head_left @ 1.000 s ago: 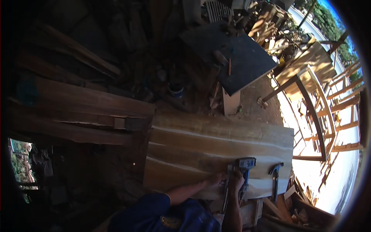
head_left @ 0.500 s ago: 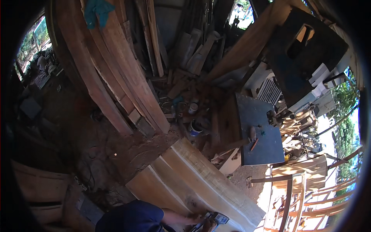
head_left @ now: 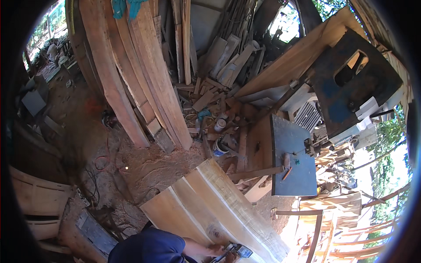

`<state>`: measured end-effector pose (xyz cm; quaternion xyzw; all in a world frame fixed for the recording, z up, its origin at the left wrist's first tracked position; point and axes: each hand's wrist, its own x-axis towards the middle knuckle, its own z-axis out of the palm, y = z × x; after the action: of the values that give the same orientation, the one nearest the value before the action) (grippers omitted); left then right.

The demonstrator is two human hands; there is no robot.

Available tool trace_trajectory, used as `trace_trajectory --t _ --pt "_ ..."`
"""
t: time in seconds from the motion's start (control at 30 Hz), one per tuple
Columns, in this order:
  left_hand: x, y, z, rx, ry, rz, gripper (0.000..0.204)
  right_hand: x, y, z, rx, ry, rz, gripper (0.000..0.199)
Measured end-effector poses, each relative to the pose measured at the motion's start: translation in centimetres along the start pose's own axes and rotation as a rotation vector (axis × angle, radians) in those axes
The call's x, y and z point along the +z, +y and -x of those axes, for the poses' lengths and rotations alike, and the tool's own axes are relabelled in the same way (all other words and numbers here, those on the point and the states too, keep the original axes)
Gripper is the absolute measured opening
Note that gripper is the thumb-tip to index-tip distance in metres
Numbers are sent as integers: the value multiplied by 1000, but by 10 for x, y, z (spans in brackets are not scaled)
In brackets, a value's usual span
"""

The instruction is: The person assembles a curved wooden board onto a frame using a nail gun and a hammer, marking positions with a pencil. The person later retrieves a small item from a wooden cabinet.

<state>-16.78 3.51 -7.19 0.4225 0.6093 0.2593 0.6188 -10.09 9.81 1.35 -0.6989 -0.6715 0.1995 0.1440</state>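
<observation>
A wide pale wooden slab (head_left: 193, 197) with lighter streaks and a dark knot lies at the bottom centre. From the lower edge, my left arm in a dark blue sleeve reaches right across it. My left hand (head_left: 215, 250) is closed on a dark hand-held power tool (head_left: 243, 250) with a grey, boxy top; its exact kind is unclear. Close beside it, my right hand (head_left: 231, 257) also grips the tool, partly hidden by it and cut by the frame edge. The tool rests on the slab, near its lower side.
Long planks (head_left: 153, 79) lean at the upper left, with teal gloves (head_left: 126, 6) on top. A dark-topped table (head_left: 298, 171) stands right of the slab, a wooden bar jutting from it. Scrap wood and a bucket (head_left: 219, 149) lie behind. Cables (head_left: 94, 179) run across the dirt floor.
The view has shifted a little and brightened, so the surroundings sit differently in the picture. Both hands stay on the power tool, at about the same spot on the slab.
</observation>
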Motion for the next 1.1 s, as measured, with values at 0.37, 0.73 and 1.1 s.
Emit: trace_trajectory --t 0.37,0.73,1.1 --pt "-14 6 3 -1 32 42 64 -11 -22 -27 -58 -46 36 24" --pt "-27 -9 24 -47 14 18 64 -19 -32 -35 -55 -73 16 26" --pt "-19 -17 28 -85 16 -23 64 -41 -12 -33 -27 -88 -51 28"
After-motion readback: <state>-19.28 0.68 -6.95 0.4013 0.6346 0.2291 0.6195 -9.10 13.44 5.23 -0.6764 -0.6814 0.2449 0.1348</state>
